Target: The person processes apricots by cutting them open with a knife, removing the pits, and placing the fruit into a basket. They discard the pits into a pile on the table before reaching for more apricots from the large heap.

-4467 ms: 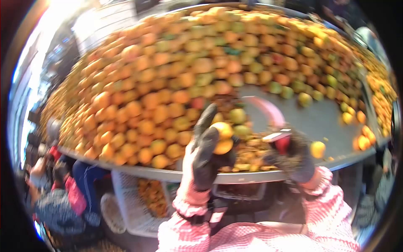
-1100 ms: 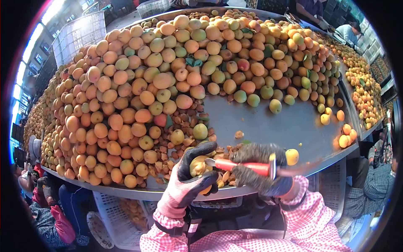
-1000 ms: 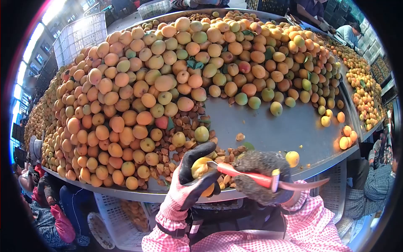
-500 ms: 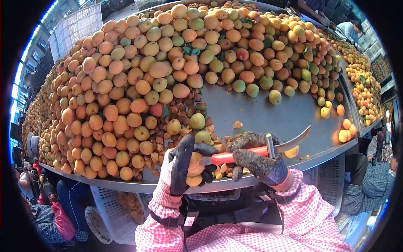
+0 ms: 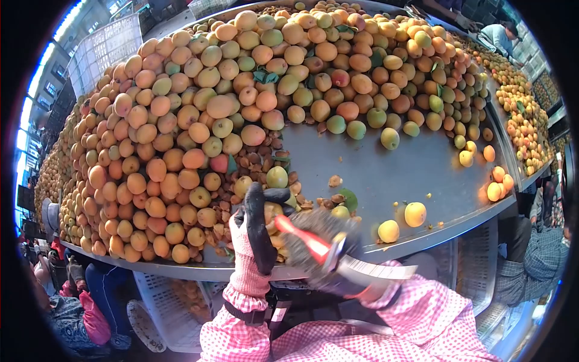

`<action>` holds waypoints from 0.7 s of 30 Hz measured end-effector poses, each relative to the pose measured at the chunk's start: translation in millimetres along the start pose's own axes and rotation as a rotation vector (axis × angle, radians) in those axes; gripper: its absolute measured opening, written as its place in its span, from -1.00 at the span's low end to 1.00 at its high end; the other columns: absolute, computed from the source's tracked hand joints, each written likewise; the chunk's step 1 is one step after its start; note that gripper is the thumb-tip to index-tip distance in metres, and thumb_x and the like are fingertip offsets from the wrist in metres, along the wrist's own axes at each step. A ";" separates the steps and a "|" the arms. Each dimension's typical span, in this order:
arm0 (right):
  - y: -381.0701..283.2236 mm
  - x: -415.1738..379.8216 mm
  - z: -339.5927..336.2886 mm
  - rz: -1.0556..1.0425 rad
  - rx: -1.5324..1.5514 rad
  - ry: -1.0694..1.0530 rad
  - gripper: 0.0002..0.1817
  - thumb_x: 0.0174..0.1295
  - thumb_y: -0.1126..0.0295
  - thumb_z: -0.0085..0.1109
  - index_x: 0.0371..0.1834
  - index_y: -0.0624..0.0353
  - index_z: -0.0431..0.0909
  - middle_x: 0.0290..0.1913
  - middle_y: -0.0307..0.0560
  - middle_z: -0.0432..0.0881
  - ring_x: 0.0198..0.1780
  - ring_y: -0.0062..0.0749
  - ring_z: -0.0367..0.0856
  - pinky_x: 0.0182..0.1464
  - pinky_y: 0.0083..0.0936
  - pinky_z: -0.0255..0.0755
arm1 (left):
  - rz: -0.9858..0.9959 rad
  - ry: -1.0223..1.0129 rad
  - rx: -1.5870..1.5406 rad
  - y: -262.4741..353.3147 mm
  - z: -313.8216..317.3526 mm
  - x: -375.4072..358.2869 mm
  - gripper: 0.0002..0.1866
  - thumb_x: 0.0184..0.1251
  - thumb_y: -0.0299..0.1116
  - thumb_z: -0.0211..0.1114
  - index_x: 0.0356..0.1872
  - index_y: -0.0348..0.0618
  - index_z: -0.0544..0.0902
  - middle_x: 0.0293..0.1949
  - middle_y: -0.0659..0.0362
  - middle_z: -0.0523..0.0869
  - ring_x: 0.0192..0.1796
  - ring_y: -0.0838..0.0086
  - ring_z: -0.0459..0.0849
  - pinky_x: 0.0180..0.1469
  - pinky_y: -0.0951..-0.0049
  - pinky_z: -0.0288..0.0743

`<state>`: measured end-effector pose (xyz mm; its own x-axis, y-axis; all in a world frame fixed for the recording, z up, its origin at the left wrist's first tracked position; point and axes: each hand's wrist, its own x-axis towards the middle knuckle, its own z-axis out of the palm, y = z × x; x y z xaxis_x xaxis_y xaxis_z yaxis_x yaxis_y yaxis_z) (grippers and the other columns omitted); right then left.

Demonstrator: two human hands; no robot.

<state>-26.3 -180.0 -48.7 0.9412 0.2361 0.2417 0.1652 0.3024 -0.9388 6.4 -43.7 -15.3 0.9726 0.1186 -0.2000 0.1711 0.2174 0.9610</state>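
Observation:
My left hand [image 5: 260,226], in a black glove, is closed around an apricot [image 5: 272,212], which is partly hidden by the thumb and fingers. My right hand [image 5: 319,250], in a dark, dirty glove and blurred by motion, grips a knife with a red handle [image 5: 306,237]. Its curved blade [image 5: 377,270] sticks out past the little-finger side, toward the lower right. The other end of the handle lies close to the held apricot; whether it touches cannot be made out. Apricot pieces and scraps [image 5: 265,163] lie beyond the left hand.
A large heap of apricots [image 5: 181,120] covers the left and back of the metal table [image 5: 362,175]. Two loose apricots [image 5: 415,214] sit near the front edge. White crates [image 5: 169,308] stand below. Other people [image 5: 531,259] are at both sides and at the back.
My right hand has swung left and down with the knife, whose blade now points lower right instead of upper right. Two apricots at the front edge are uncovered. My left hand shifted slightly left.

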 end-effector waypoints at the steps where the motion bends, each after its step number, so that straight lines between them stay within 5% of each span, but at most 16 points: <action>1: -40.6 20.9 -10.1 -0.285 -0.765 -0.129 -0.73 0.13 0.47 0.23 -0.11 0.33 0.53 -0.21 -0.07 0.63 -0.37 -0.41 0.63 -0.40 -0.51 0.50 | 0.080 -0.077 0.056 0.2 -2.5 -0.8 -0.52 0.45 -0.06 0.01 -0.21 -0.36 0.65 -0.41 0.18 0.68 -0.38 0.59 0.59 -0.27 0.58 0.46; 2: -60.2 24.2 -4.9 0.360 -0.070 0.141 -0.80 0.19 0.45 0.22 -0.18 0.34 0.55 -0.31 -0.14 0.65 -0.42 -0.55 0.61 -0.43 -0.60 0.52 | 0.066 -0.089 -0.042 12.3 8.1 -3.9 -0.53 0.46 -0.07 0.00 -0.20 -0.35 0.65 -0.40 0.19 0.68 -0.35 0.61 0.59 -0.27 0.57 0.47; 5: -71.5 37.7 -22.4 0.452 0.212 0.120 -0.78 0.23 0.36 0.23 -0.25 0.33 0.56 -0.49 -0.19 0.61 -0.55 -0.64 0.58 -0.51 -0.71 0.51 | -0.182 -0.161 -0.138 7.8 3.9 1.6 -0.54 0.46 -0.07 0.00 -0.20 -0.32 0.66 -0.41 0.22 0.66 -0.37 0.66 0.54 -0.30 0.61 0.44; 9: -70.6 37.6 -27.9 0.536 0.124 0.089 -0.80 0.21 0.36 0.25 -0.23 0.27 0.57 -0.51 -0.20 0.59 -0.54 -0.58 0.58 -0.54 -0.63 0.45 | 0.031 -0.239 0.228 -5.1 -9.3 5.3 -0.63 0.44 -0.16 0.08 -0.23 -0.31 0.66 -0.44 0.21 0.68 -0.39 0.62 0.55 -0.23 0.58 0.43; 15: -53.7 31.6 2.7 -0.101 -0.665 -0.034 -0.71 0.03 0.45 0.28 -0.15 0.20 0.54 -0.21 -0.01 0.58 -0.19 -0.14 0.58 -0.15 -0.35 0.47 | -0.086 -0.095 -0.039 -3.6 2.7 11.5 -0.59 0.42 -0.14 0.12 -0.33 -0.35 0.68 -0.41 0.16 0.71 -0.36 0.58 0.59 -0.20 0.55 0.45; 16: -50.6 30.9 0.7 -0.070 -0.563 -0.063 -0.75 0.04 0.47 0.28 -0.20 0.23 0.52 -0.20 0.02 0.58 -0.11 -0.17 0.58 -0.08 -0.39 0.45 | -0.067 -0.047 -0.008 1.0 6.7 9.4 -0.59 0.41 -0.13 0.13 -0.32 -0.34 0.68 -0.42 0.17 0.71 -0.35 0.59 0.59 -0.21 0.55 0.45; 17: -42.3 36.0 -0.7 -0.152 -0.047 -0.009 -0.79 0.10 0.47 0.27 -0.21 0.26 0.53 -0.22 -0.05 0.59 -0.19 -0.32 0.62 -0.19 -0.47 0.50 | -0.059 0.000 0.022 3.7 8.0 3.8 -0.59 0.40 -0.11 0.14 -0.30 -0.34 0.69 -0.42 0.17 0.71 -0.35 0.59 0.59 -0.21 0.55 0.45; 18: -46.6 31.8 -8.2 0.095 0.000 0.042 -0.81 0.13 0.46 0.25 -0.23 0.28 0.53 -0.26 -0.06 0.60 -0.29 -0.37 0.63 -0.30 -0.52 0.51 | 0.135 -0.167 0.258 -12.3 -8.6 8.7 -0.64 0.45 -0.18 0.07 -0.12 -0.33 0.60 -0.38 0.12 0.69 -0.40 0.51 0.63 -0.29 0.53 0.52; 19: -60.2 30.6 -16.5 0.344 0.039 0.087 -0.83 0.16 0.45 0.24 -0.24 0.30 0.54 -0.31 -0.07 0.61 -0.39 -0.43 0.64 -0.41 -0.57 0.52 | -0.261 -0.235 -0.169 4.4 -7.9 6.5 -0.61 0.47 -0.13 0.01 -0.07 -0.29 0.59 -0.31 0.05 0.69 -0.36 0.45 0.65 -0.29 0.51 0.53; 21: -68.9 44.2 -30.7 0.501 0.394 0.197 -0.83 0.15 0.47 0.26 -0.28 0.33 0.52 -0.43 0.00 0.62 -0.64 -0.40 0.59 -0.61 -0.57 0.50 | -0.165 -0.232 -0.332 10.6 5.4 2.1 -0.59 0.47 -0.10 -0.01 -0.10 -0.27 0.60 -0.33 0.04 0.69 -0.37 0.40 0.66 -0.30 0.50 0.54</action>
<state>13.0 -218.7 19.1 0.9187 0.2738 -0.2848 -0.3908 0.5239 -0.7568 11.1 -46.4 -4.6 0.9525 -0.1567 -0.2611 0.3043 0.5197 0.7983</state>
